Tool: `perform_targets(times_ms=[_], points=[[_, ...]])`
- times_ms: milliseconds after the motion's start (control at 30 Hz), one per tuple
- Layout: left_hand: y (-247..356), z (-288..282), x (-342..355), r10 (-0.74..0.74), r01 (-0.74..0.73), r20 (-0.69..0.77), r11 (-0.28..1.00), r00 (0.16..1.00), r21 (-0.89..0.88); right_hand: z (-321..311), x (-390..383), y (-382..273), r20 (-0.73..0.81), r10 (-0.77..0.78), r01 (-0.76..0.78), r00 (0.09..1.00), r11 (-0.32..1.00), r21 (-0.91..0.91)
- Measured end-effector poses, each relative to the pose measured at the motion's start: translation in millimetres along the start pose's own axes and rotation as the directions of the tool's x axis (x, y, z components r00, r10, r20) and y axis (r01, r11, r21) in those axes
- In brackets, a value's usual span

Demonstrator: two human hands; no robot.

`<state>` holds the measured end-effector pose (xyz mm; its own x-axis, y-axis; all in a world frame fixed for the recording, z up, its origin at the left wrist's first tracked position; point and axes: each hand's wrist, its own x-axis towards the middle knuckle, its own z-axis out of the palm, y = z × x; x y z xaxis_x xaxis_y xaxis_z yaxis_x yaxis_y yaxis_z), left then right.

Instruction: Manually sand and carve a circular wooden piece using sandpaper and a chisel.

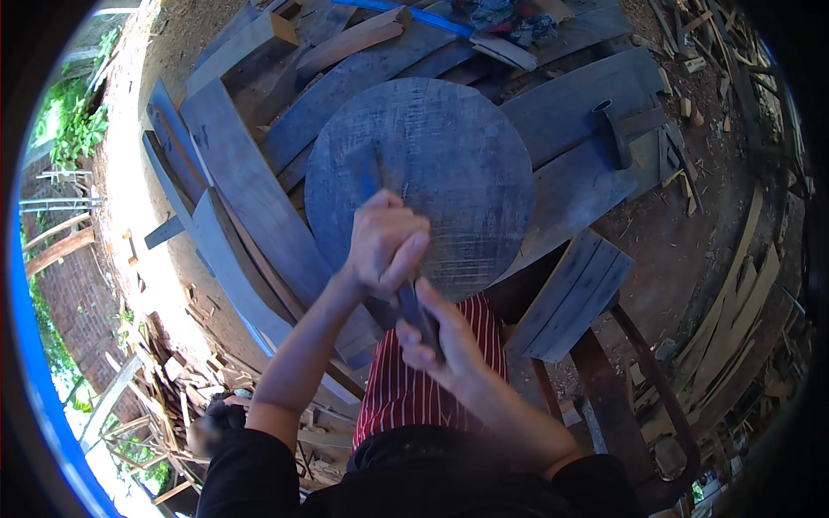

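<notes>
Grey, weathered wood fills the scene: a round wooden disc (423, 177) lies flat on stacked planks (250, 198), directly under and beyond the hands. The left hand (384, 242) is closed in a fist around the upper part of a long dark tool (413, 306), whose thin blade end reaches forward past the knuckles across the disc's face. The right hand (440, 341), just below and nearer the body, wraps its fingers around the lower part of the same tool. A hammer (611, 129) rests on planks well off to the right of both hands. Red striped cloth (414, 388) shows beneath the right hand.
</notes>
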<state>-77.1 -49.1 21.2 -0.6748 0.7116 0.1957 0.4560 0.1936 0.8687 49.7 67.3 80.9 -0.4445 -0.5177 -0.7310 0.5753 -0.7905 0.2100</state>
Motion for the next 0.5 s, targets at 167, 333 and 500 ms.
perform_targets(times_ms=[167,333,500], points=[[-33,-31,39,-0.082,0.082,-0.013,0.996,0.997,0.020,23,45,-27,0.118,-0.098,0.102,0.988,0.994,-0.024],[10,4,-12,-0.024,0.024,0.011,0.999,1.000,0.045,-12,-7,13,0.044,-0.004,0.004,0.999,1.000,0.004],[-4,-2,-7,0.062,-0.055,-0.036,0.985,0.997,0.161,-7,8,1,0.072,0.036,-0.035,0.997,0.999,-0.017]])
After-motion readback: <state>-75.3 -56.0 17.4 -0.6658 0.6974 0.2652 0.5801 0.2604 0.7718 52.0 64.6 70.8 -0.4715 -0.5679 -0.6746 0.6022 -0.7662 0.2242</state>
